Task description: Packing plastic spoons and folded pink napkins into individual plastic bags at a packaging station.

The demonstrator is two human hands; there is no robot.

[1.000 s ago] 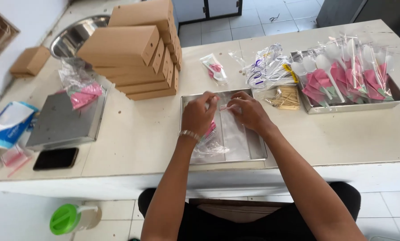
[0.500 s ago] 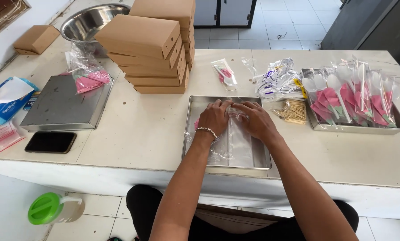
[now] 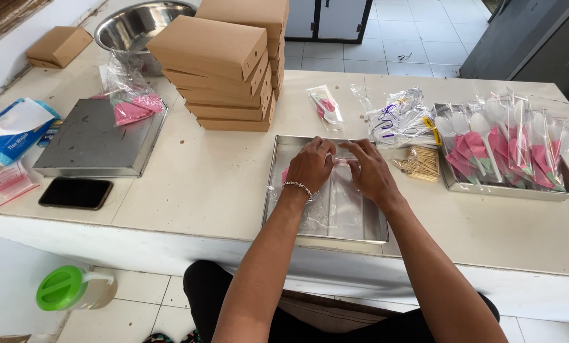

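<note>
My left hand (image 3: 311,166) and my right hand (image 3: 368,173) meet over a shallow steel tray (image 3: 367,223) on the white counter. Together they pinch the top of a clear plastic sleeve (image 3: 338,202) that lies flat in the tray, with something pink showing at its upper left. A bracelet sits on my left wrist. To the right, a second steel tray (image 3: 506,189) holds several clear packets with white plastic spoons and pink napkins (image 3: 500,143).
Stacked brown cardboard boxes (image 3: 224,63) stand behind the tray. A pile of toothpicks (image 3: 419,163), loose plastic bags (image 3: 398,117), a flat steel scale (image 3: 97,143), a black phone (image 3: 76,192), a metal bowl (image 3: 132,25) and a green-lidded jug (image 3: 75,289) on the floor surround me.
The view has shifted slightly. My hands stay together at the top of the sleeve, fingers working its upper edge with little movement.
</note>
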